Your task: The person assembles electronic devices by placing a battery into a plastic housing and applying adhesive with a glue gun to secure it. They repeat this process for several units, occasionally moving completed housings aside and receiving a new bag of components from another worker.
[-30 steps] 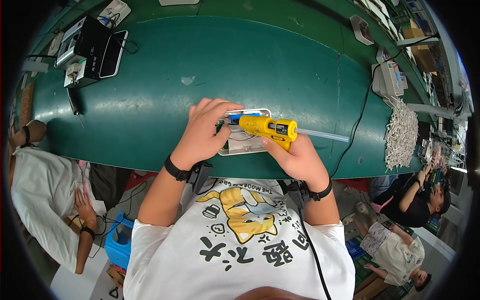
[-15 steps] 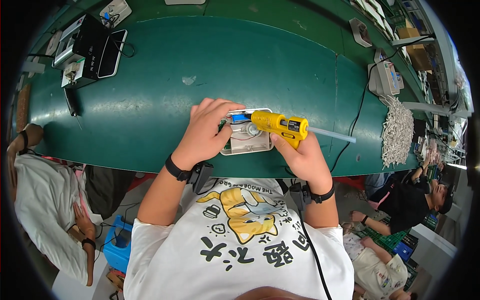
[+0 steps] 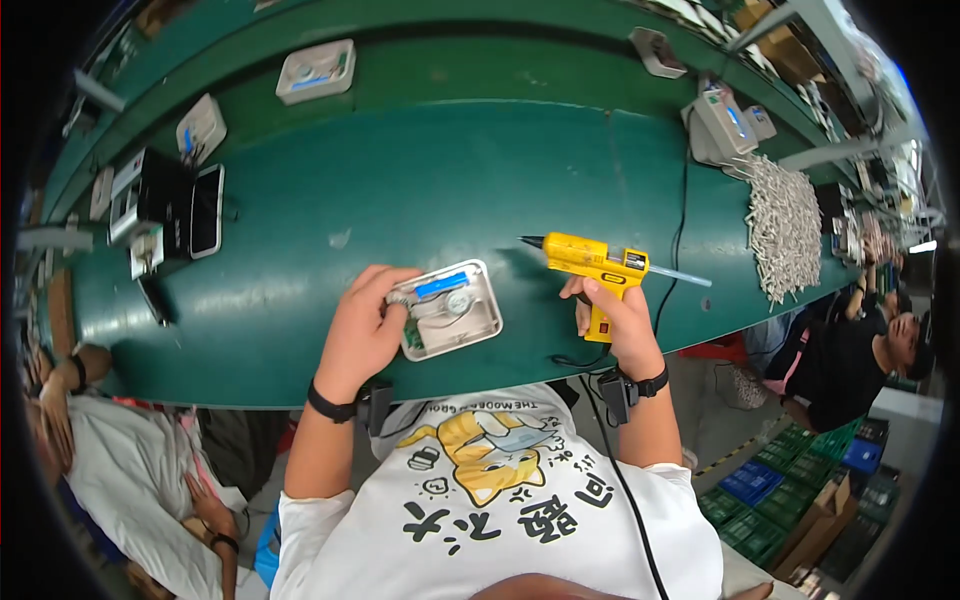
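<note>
Visibly, the white case [image 3: 468,328] holds a blue cylinder [image 3: 442,286].

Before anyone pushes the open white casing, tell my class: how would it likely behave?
The white casing would probably slide flat rather than tip, being wide and shallow. Its upright walls suggest stiffness. The green board might be fragile, lying exposed with no lid over it.

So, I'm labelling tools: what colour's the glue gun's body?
The gun's body is yellow, best in head view.
</note>
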### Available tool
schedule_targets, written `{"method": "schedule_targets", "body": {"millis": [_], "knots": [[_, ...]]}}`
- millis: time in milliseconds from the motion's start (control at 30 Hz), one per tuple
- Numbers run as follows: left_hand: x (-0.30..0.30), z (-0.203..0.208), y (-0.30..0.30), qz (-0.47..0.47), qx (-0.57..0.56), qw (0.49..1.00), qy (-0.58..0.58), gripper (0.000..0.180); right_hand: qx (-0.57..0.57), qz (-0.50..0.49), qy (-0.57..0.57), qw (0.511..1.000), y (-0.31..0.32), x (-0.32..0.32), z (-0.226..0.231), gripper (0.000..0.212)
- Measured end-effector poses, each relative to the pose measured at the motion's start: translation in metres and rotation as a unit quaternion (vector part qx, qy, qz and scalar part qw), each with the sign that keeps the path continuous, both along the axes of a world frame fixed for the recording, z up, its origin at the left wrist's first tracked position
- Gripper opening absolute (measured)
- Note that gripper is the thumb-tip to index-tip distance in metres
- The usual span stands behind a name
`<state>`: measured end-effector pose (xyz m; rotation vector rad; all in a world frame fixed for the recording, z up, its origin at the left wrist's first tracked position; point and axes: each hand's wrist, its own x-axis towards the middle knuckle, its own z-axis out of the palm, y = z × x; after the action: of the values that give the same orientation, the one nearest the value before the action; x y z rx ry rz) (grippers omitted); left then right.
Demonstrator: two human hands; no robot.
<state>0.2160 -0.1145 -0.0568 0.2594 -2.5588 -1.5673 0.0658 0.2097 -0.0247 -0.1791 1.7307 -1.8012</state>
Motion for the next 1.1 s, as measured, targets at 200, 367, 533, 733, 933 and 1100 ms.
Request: {"method": "schedule_targets", "body": {"millis": [200, 367, 533, 733, 933, 1100], "knots": [[-0.074, 0.004, -0.017, 0.015, 0.169, 0.98, -0.105, 0.036, -0.147, -0.117, -0.002, 0.982, 0.036, -0.008, -0.053, 0.023], [-0.165, -0.019, -0.007, 0.08, 0.174, 0.981, -0.008, 0.046, -0.208, -0.143, 0.009, 0.968, 0.034, -0.011, -0.062, 0.022], [-0.206, -0.044, 0.007, 0.044, 0.088, 0.983, 0.156, 0.061, -0.197, -0.136, 0.019, 0.971, 0.028, -0.008, -0.061, 0.02], [-0.222, -0.043, -0.05, 0.142, -0.328, 0.918, 0.172, 0.073, -0.219, -0.133, 0.016, 0.966, 0.029, -0.01, -0.065, 0.022], [-0.25, -0.028, -0.097, 0.261, -0.446, 0.856, -0.009, 0.082, -0.124, -0.13, 0.018, 0.984, 0.05, -0.01, -0.072, 0.025], [-0.242, -0.073, -0.181, 0.194, -0.399, 0.89, 0.106, 0.059, -0.18, -0.125, -0.014, 0.976, 0.03, -0.013, -0.068, 0.027]]}}
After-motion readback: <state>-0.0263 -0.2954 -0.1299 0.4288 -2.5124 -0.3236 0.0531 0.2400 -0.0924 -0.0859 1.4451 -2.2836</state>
